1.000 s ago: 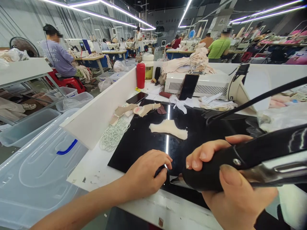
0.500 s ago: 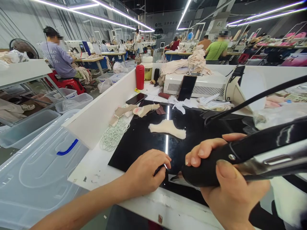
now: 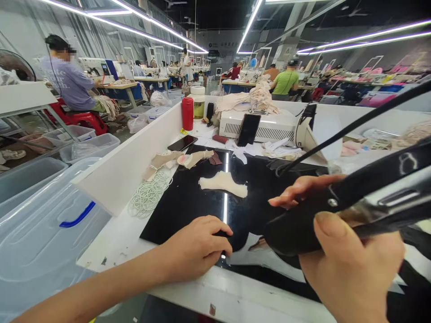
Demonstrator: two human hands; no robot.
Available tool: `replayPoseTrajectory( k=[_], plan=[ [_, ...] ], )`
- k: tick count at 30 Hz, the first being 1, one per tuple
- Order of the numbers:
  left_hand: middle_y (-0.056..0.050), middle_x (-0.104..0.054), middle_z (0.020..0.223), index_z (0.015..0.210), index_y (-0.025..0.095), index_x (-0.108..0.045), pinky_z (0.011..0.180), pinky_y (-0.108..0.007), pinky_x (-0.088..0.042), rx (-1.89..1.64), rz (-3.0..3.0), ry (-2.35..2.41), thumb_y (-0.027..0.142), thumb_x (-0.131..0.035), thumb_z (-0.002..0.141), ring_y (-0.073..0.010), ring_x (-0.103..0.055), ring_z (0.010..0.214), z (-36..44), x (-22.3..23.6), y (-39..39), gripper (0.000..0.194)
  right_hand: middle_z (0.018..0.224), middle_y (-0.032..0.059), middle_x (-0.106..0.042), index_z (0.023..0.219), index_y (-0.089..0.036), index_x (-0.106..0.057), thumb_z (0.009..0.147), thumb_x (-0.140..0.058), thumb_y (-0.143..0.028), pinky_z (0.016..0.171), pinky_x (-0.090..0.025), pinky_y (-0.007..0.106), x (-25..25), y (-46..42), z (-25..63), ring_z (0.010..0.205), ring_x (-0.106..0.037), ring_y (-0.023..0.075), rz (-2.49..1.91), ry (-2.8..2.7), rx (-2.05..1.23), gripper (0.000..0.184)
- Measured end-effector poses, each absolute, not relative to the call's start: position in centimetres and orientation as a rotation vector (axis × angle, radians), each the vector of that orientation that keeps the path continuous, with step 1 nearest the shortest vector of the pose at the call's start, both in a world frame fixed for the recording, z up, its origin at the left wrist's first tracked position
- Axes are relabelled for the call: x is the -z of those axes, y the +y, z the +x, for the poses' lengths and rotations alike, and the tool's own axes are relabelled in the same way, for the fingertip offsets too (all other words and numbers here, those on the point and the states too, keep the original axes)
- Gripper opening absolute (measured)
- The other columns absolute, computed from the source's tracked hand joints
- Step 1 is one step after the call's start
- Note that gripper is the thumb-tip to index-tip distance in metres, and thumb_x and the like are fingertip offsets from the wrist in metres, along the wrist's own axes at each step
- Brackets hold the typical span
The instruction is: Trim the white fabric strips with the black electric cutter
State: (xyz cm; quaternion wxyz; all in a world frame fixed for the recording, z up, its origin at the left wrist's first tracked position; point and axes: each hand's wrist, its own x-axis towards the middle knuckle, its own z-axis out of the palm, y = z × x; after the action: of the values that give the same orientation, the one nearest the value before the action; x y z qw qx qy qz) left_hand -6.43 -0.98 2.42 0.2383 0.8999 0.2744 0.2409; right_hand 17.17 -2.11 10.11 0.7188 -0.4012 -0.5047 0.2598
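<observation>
My right hand (image 3: 350, 264) grips a thick black tool (image 3: 296, 224) with a silver metal lever. The thumb presses beside the lever, while the fingers on the far side are partly stretched out. Its kind I cannot make out. Under it, a thin whitish cut piece (image 3: 279, 264) lies along the near edge of a glossy black board (image 3: 188, 206), partly hidden by the tool and hand. My left hand (image 3: 202, 246) rests on the board's near edge, fingers loosely bent and apart, fingertips close to the piece's left tip. Further back lies a cream shaped pad (image 3: 224, 183).
Left of the board are pale elastic cord (image 3: 150, 193) and beige fabric pieces (image 3: 164, 162). Behind stand two phones, a red bottle (image 3: 187, 114) and a white vented machine (image 3: 259, 128). A black cable (image 3: 336, 134) crosses on the right. A lidded plastic bin (image 3: 43, 233) stands left.
The view has swung slightly right. More of the whitish piece shows beside the tool. My right fingers have straightened somewhat, and my left thumb and fingers have shifted on the board's edge.
</observation>
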Motion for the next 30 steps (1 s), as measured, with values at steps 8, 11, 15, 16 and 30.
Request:
replayPoseTrajectory(
  k=[8, 11, 15, 16, 30],
  plan=[
    [-0.01, -0.077, 0.15, 0.132, 0.022, -0.07, 0.13, -0.042, -0.047, -0.478, 2.421, 0.424, 0.023, -0.078, 0.111, -0.0275, -0.068, 0.146, -4.7, -3.8, 3.3, 0.023, 0.075, -0.0031, -0.073, 0.103, -0.027, -0.075, 0.071, -0.108, -0.042, 0.054, -0.068, 0.033, -10.5, -2.2, 17.7, 0.064, -0.069, 0.0198, -0.845, -0.913, -0.626, 0.048],
    [-0.011, -0.074, 0.158, 0.141, 0.023, -0.067, 0.136, -0.047, -0.041, -0.36, 2.388, 0.361, 0.029, -0.083, 0.108, -0.0314, -0.058, 0.159, -3.9, -3.7, 4.2, 0.037, 0.073, -0.0038, -0.074, 0.103, -0.027, -0.075, 0.071, -0.107, -0.04, 0.051, -0.066, 0.03, -10.2, -2.1, 17.6, 0.061, -0.068, 0.0182, -0.806, -0.899, -0.628, 0.048],
    [-0.014, -0.072, 0.159, 0.154, 0.021, -0.062, 0.14, -0.054, -0.036, -0.277, 2.353, 0.364, 0.036, -0.084, 0.107, -0.0354, -0.05, 0.167, -3.4, -3.2, 4.6, 0.054, 0.074, -0.004, -0.074, 0.104, -0.026, -0.075, 0.072, -0.106, -0.039, 0.053, -0.067, 0.031, -9.7, -1.8, 17.8, 0.061, -0.069, 0.018, -0.798, -0.872, -0.63, 0.047],
    [-0.015, -0.071, 0.16, 0.156, 0.021, -0.062, 0.141, -0.057, -0.034, -0.268, 2.341, 0.369, 0.038, -0.084, 0.107, -0.0358, -0.051, 0.167, -3.3, -3.1, 4.6, 0.056, 0.075, -0.0041, -0.074, 0.105, -0.026, -0.074, 0.072, -0.106, -0.04, 0.054, -0.068, 0.032, -9.6, -1.7, 17.8, 0.061, -0.069, 0.018, -0.797, -0.865, -0.633, 0.047],
    [-0.018, -0.074, 0.153, 0.152, 0.02, -0.063, 0.143, -0.061, -0.026, -0.369, 2.3, 0.411, 0.052, -0.101, 0.088, -0.0378, -0.065, 0.154, -2.1, -2.0, 4.6, 0.081, 0.075, -0.0056, -0.073, 0.106, -0.028, -0.074, 0.071, -0.105, -0.04, 0.055, -0.066, 0.032, -8.6, -0.8, 17.5, 0.061, -0.068, 0.0177, -0.792, -0.859, -0.643, 0.048]
  ],
)
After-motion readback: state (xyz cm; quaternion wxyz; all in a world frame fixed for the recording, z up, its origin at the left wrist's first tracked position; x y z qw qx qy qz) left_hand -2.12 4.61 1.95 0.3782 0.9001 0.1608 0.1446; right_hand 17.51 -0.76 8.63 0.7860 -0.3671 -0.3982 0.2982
